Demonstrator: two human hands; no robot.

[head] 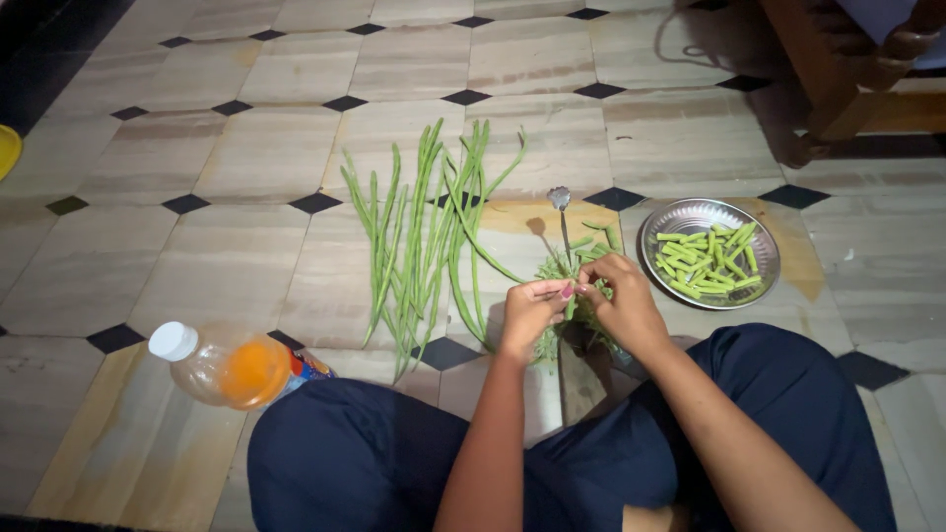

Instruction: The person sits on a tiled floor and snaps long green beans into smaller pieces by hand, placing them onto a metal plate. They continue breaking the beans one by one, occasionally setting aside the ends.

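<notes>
– Two hands, what's each one doing?
– Left hand (530, 307) and right hand (619, 300) are pressed close together, fingertips nearly meeting. Both are closed narrow, pinching one short green bean (571, 307) between them. How much of it is left I can't tell, the fingers cover most of it.
– Where does that sit?
– Directly in front of the person's lap, just behind the crossed legs in dark blue trousers (394, 453). The bean is held at the foot of an upright floor cutter (560, 200) that rises just beyond the fingertips. Loose green trimmings (589, 246) lie around its base, touching the hands' far side.
– Stock and output?
– Uncut long beans (424, 236) are laid out lengthwise on the tiled floor (246, 148), to the left of the left hand, near but apart. Steel plate (764, 286) with cut pieces (705, 258) is to the right of the right hand, just beside it.
– Step?
– My read: mid-cut on one bean, with most of the bundle untouched. A further cut calls for feeding the bean along while keeping fingertips off the blade edge; pieces then have a short reach right to the plate.
– Anything else?
– Plastic bottle (232, 366) of orange liquid, lying well left of the left hand, by the knee.
</notes>
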